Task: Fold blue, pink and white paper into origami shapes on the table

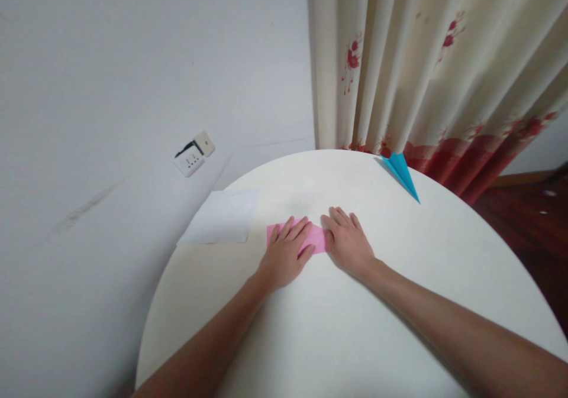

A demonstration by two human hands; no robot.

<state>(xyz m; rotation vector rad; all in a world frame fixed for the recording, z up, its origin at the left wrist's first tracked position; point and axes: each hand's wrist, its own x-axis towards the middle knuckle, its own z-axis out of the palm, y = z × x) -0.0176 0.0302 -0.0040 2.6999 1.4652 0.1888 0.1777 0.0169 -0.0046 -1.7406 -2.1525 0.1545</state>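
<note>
Both flat, unclenched: left hand [284, 256] and right hand [348, 241] pressing pink paper [316, 236] onto bench [355, 339]. Probably light, thin, easily creased; best pinched at edges.

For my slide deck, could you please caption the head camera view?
Left hand and right hand press flat on pink paper on a round white table.

A folded paper [316, 238] lay on the round table [355, 339], under the left hand [284, 256] and right hand [348, 241]. A flat sheet [222, 217] overhung the table's left edge; a paper plane [402, 173] sat far right, the curtain [426, 67] behind
</note>
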